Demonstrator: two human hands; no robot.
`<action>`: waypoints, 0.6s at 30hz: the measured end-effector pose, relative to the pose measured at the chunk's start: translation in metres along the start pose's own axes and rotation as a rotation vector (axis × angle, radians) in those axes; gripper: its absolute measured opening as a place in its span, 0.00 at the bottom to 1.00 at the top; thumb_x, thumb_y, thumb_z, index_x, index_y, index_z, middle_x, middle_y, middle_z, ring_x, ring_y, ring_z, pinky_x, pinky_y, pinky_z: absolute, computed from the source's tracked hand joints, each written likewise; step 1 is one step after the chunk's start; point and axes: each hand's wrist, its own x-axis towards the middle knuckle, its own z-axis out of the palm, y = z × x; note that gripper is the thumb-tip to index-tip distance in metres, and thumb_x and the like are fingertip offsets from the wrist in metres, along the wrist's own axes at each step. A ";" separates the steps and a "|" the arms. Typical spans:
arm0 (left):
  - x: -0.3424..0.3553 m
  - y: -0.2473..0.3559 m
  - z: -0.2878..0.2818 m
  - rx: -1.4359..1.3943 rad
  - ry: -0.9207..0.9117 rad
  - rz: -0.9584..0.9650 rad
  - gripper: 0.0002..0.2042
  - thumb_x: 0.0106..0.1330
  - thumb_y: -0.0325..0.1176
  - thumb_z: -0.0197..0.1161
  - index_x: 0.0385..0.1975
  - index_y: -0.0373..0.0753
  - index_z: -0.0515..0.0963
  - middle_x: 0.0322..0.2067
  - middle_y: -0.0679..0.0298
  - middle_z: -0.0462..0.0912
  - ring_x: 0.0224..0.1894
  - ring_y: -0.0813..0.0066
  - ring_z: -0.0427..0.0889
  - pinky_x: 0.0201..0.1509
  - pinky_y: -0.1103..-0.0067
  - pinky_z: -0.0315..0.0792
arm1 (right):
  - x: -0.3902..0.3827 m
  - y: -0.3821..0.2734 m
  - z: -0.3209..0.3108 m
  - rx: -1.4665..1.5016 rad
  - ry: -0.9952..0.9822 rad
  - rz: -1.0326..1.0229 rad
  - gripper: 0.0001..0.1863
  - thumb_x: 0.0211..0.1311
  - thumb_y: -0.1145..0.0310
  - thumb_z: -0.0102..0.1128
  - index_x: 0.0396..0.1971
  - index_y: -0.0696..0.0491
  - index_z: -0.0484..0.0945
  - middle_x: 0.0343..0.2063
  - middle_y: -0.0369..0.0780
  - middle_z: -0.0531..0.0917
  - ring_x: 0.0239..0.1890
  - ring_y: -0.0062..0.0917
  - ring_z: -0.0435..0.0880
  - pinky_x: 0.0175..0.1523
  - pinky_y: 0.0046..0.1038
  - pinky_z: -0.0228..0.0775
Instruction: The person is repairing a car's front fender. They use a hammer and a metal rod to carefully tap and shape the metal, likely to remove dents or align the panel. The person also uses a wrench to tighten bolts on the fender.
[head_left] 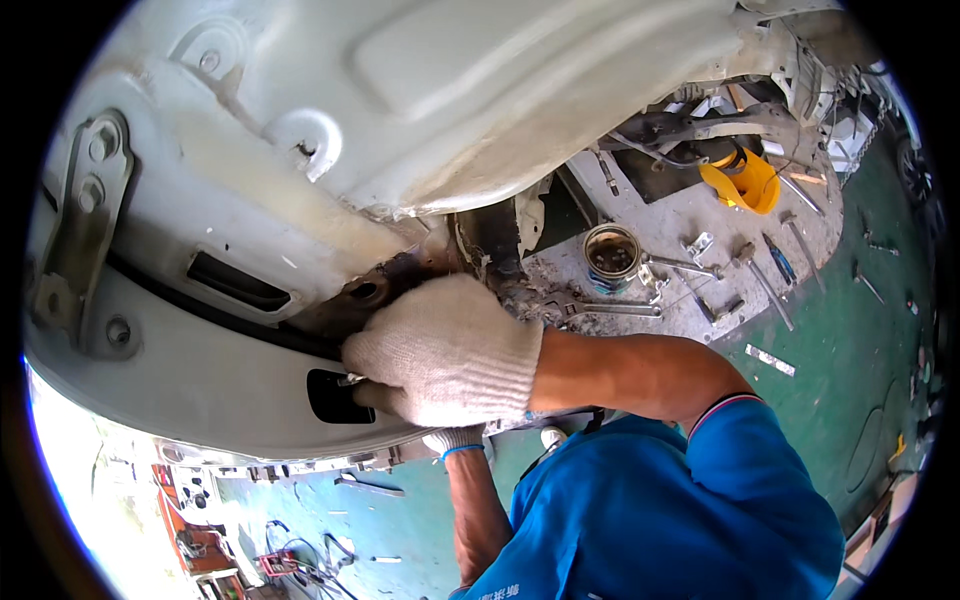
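My right hand [440, 350], in a whitish knit glove, is closed at the edge of a white vehicle body panel [190, 385]. A small shiny metal piece [350, 379] pokes out between its thumb and fingers, beside a dark rectangular opening [335, 398]. Most of that piece is covered by the glove. Lower down, my left hand [455, 439], gloved too, reaches up under the panel's edge; its fingers are hidden. A black rubber strip [220, 312] runs along the panel to the right hand. Just above the glove, the metal looks rusty [385, 275].
A bolted metal hinge [85, 215] is at the left. On a grey board [690, 215] to the right are an open can [612, 258], a wrench [610, 310], a hammer [765, 285], pliers [780, 260] and a yellow container [742, 185]. Cables [315, 560] lie on the green floor.
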 end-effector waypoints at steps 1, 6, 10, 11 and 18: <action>0.003 0.001 0.002 -0.006 -0.004 0.000 0.29 0.75 0.54 0.46 0.70 0.44 0.65 0.70 0.60 0.69 0.71 0.62 0.67 0.74 0.65 0.62 | -0.002 0.004 -0.005 -0.003 0.016 -0.051 0.14 0.57 0.56 0.65 0.21 0.49 0.79 0.22 0.41 0.82 0.28 0.42 0.84 0.32 0.42 0.76; 0.004 0.002 0.005 -0.093 0.013 -0.046 0.27 0.76 0.52 0.46 0.69 0.44 0.67 0.68 0.61 0.71 0.69 0.64 0.70 0.72 0.67 0.66 | -0.033 0.029 -0.010 0.181 0.234 -0.239 0.09 0.53 0.62 0.69 0.21 0.50 0.82 0.20 0.42 0.82 0.27 0.38 0.86 0.31 0.38 0.77; -0.010 0.015 0.022 -0.193 0.060 -0.064 0.25 0.77 0.51 0.45 0.67 0.44 0.68 0.67 0.61 0.73 0.67 0.65 0.72 0.70 0.68 0.68 | -0.103 0.073 -0.019 0.694 0.546 -0.053 0.09 0.55 0.69 0.74 0.34 0.56 0.87 0.27 0.43 0.88 0.29 0.28 0.89 0.34 0.30 0.80; -0.011 0.019 0.030 -0.203 0.070 -0.063 0.25 0.78 0.50 0.45 0.67 0.44 0.68 0.66 0.61 0.73 0.67 0.65 0.72 0.70 0.69 0.69 | -0.129 0.086 -0.013 0.816 0.536 0.071 0.11 0.56 0.68 0.74 0.37 0.58 0.87 0.30 0.43 0.88 0.30 0.27 0.89 0.35 0.29 0.81; -0.012 0.023 0.034 -0.092 0.058 -0.053 0.26 0.77 0.52 0.46 0.67 0.44 0.68 0.66 0.61 0.74 0.66 0.64 0.72 0.70 0.66 0.68 | -0.188 0.089 0.060 0.518 0.100 0.295 0.11 0.65 0.65 0.68 0.39 0.58 0.86 0.36 0.47 0.89 0.34 0.37 0.90 0.39 0.33 0.82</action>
